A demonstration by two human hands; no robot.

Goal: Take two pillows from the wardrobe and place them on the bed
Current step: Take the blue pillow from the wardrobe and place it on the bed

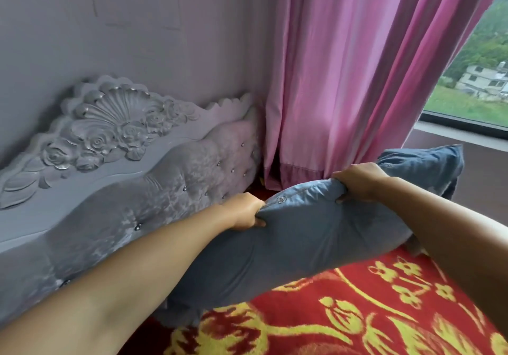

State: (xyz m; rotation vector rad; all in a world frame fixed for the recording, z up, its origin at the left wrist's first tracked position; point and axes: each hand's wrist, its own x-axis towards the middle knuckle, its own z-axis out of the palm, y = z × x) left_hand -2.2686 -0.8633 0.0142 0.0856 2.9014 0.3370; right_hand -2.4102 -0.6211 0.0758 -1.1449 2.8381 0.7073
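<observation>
— Red blanket with yellow flowers (371,308) covers the bed nearest us?
— Yes. On it lies a blue-grey fabric pillow (297,233), the left hand (244,212) and right hand (357,181) pinching its top edge.
— Any writing?
— A small stitched ring emblem, unreadable. A second blue pillow (423,165) sits beyond, then the carved grey tufted headboard (110,146) and pink curtain (357,80).

Grey wall (137,25), carved headboard (110,140), pink curtain (357,66), daylit window (481,74) right.
</observation>
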